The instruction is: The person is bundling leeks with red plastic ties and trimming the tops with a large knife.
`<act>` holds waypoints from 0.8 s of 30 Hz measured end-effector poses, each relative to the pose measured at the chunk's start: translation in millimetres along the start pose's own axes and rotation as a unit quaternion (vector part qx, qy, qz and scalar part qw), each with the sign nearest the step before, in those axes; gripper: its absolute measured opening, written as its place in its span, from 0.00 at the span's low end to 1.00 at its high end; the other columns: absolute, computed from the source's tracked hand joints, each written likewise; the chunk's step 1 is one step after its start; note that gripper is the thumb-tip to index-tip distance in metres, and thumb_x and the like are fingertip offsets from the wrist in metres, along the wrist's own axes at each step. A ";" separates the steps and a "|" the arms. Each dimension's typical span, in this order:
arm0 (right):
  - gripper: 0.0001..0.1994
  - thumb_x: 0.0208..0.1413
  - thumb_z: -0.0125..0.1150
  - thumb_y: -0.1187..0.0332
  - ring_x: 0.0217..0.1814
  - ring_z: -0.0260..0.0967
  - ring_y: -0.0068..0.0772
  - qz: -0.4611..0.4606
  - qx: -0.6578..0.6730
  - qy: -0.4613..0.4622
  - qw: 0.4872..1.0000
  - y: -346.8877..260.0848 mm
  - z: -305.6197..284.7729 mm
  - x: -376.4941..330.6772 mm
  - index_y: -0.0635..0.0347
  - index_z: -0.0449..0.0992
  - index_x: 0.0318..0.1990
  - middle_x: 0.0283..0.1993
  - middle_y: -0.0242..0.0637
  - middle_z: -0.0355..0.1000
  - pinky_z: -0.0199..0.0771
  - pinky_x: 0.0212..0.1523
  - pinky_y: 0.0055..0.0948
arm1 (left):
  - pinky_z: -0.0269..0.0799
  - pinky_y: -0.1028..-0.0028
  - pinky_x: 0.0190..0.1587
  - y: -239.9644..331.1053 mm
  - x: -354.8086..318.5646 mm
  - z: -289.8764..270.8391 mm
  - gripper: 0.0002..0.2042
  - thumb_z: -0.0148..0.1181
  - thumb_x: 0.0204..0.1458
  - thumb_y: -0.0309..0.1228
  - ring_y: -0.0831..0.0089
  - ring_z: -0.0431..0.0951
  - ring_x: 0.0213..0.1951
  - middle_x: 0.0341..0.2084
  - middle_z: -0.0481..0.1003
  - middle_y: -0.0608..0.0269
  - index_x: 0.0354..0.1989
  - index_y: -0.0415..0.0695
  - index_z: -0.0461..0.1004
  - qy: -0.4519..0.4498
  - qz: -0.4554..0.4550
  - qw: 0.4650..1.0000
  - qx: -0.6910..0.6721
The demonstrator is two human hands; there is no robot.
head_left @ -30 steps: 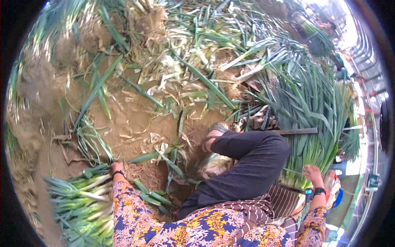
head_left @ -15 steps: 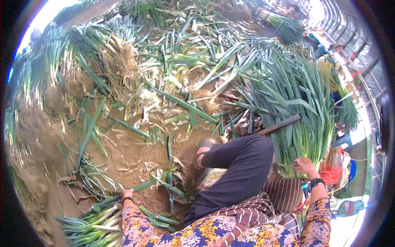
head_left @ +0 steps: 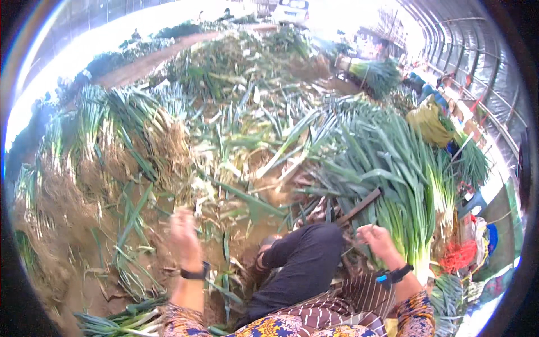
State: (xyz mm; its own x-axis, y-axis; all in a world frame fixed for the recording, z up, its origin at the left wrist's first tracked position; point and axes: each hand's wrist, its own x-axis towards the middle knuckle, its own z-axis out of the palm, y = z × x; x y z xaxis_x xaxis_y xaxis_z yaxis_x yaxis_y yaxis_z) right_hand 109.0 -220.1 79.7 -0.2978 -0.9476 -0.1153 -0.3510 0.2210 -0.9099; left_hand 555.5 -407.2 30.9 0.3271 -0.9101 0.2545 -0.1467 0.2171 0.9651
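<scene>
At 7 o'clock, a bundle of cut leeks point(head_left: 120, 321) lies on the soil floor point(head_left: 95, 281). The left hand point(head_left: 184, 228) is raised above scattered leaves, blurred; I cannot tell its grip. At 4 o'clock the right hand point(head_left: 377, 240) is curled narrowly around a thin leaf beside the leek pile point(head_left: 401, 185), near a wooden stick point(head_left: 359, 206).

Your view is daylit, blown out to white glare at the top behind the leek pile point(head_left: 387, 163). Your left hand point(head_left: 184, 231) smears with motion; edges bend and darken.
</scene>
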 end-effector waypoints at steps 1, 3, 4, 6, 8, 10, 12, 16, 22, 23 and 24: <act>0.10 0.58 0.48 0.72 0.35 0.71 0.24 -0.050 0.022 -0.010 0.998 -22.2 22.3 -2.6 0.65 0.72 0.44 0.35 0.36 0.73 0.73 0.36 0.24 | 0.68 0.75 0.43 11.4 -25.2 21.0 0.11 0.48 0.54 0.25 0.78 0.71 0.39 0.36 0.72 0.65 0.45 0.41 0.69 -0.067 0.006 0.989 -0.134; 0.13 0.58 0.48 0.72 0.36 0.70 0.23 -0.062 0.040 -0.084 0.994 -37.8 40.8 -3.2 0.63 0.68 0.50 0.37 0.37 0.73 0.72 0.37 0.25 | 0.66 0.74 0.46 51.8 -74.0 74.7 0.10 0.49 0.52 0.22 0.74 0.71 0.41 0.38 0.72 0.61 0.41 0.37 0.71 -0.271 0.044 0.945 -0.175; 0.14 0.59 0.48 0.72 0.35 0.69 0.23 -0.067 0.038 -0.130 0.989 -51.4 53.4 -8.4 0.63 0.65 0.52 0.36 0.37 0.73 0.72 0.37 0.25 | 0.65 0.74 0.49 68.7 -99.0 88.3 0.11 0.47 0.50 0.20 0.73 0.70 0.43 0.38 0.71 0.60 0.41 0.35 0.72 -0.344 -0.005 0.906 -0.247; 0.17 0.59 0.48 0.70 0.34 0.68 0.22 -0.100 0.046 -0.212 0.971 -66.3 72.4 -19.9 0.62 0.61 0.55 0.33 0.35 0.71 0.70 0.37 0.25 | 0.65 0.74 0.51 99.9 -146.2 105.9 0.13 0.45 0.49 0.18 0.71 0.71 0.44 0.38 0.71 0.59 0.42 0.33 0.71 -0.433 -0.074 0.828 -0.349; 0.18 0.59 0.48 0.68 0.30 0.66 0.20 -0.152 0.039 -0.259 0.953 -64.3 71.1 -23.4 0.60 0.59 0.56 0.27 0.29 0.69 0.69 0.33 0.24 | 0.67 0.73 0.48 116.3 -166.6 114.2 0.11 0.47 0.53 0.19 0.72 0.71 0.44 0.40 0.71 0.59 0.45 0.33 0.70 -0.460 -0.063 0.803 -0.374; 0.17 0.60 0.48 0.68 0.29 0.65 0.19 -0.099 0.072 -0.244 0.962 -50.0 56.0 -31.0 0.60 0.59 0.55 0.27 0.29 0.69 0.67 0.31 0.23 | 0.67 0.72 0.49 108.9 -171.0 117.0 0.12 0.47 0.53 0.20 0.71 0.71 0.44 0.41 0.71 0.57 0.45 0.33 0.70 -0.461 -0.120 0.783 -0.399; 0.18 0.62 0.44 0.61 0.26 0.63 0.17 0.001 0.169 -0.243 0.955 -30.2 42.5 -39.4 0.59 0.60 0.55 0.27 0.29 0.68 0.64 0.27 0.20 | 0.66 0.70 0.52 97.2 -173.1 119.3 0.12 0.45 0.54 0.20 0.68 0.72 0.46 0.42 0.72 0.54 0.46 0.33 0.69 -0.466 -0.205 0.724 -0.466; 0.25 0.63 0.33 0.48 0.24 0.61 0.21 0.189 0.443 -0.320 0.816 -6.1 35.9 -53.8 0.59 0.63 0.54 0.27 0.28 0.66 0.63 0.27 0.20 | 0.64 0.68 0.54 108.7 -204.8 120.4 0.13 0.44 0.54 0.22 0.66 0.72 0.46 0.41 0.73 0.53 0.46 0.33 0.69 -0.529 -0.163 0.714 -0.429; 0.11 0.62 0.44 0.60 0.18 0.54 0.13 0.060 0.388 -0.137 0.909 -34.0 8.1 -63.6 0.56 0.69 0.35 0.20 0.22 0.60 0.57 0.20 0.16 | 0.64 0.67 0.54 110.7 -232.1 119.6 0.15 0.51 0.53 0.28 0.67 0.72 0.46 0.42 0.73 0.55 0.46 0.33 0.69 -0.545 -0.206 0.726 -0.365; 0.11 0.61 0.45 0.60 0.19 0.54 0.13 0.032 0.399 -0.133 0.907 -26.6 4.2 -64.5 0.56 0.69 0.34 0.20 0.22 0.60 0.57 0.20 0.16 | 0.65 0.66 0.53 103.6 -232.0 121.2 0.14 0.49 0.53 0.28 0.66 0.72 0.46 0.41 0.73 0.55 0.46 0.32 0.69 -0.530 -0.188 0.733 -0.383; 0.10 0.61 0.46 0.60 0.19 0.54 0.13 0.006 0.391 -0.110 0.914 -28.9 -0.4 -68.0 0.56 0.69 0.35 0.20 0.22 0.59 0.57 0.20 0.16 | 0.66 0.65 0.52 108.2 -232.9 120.9 0.15 0.48 0.54 0.28 0.66 0.72 0.46 0.42 0.73 0.54 0.47 0.32 0.68 -0.511 -0.223 0.722 -0.411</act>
State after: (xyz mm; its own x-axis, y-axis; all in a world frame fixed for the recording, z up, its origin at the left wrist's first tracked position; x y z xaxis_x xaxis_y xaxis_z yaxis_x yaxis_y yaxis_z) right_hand 139.1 -161.9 114.0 -0.0811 -0.9888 -0.1254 0.4186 0.0804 -0.9046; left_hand 350.6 -214.4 68.5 -0.7497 -0.6482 0.1335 0.5005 -0.4234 0.7551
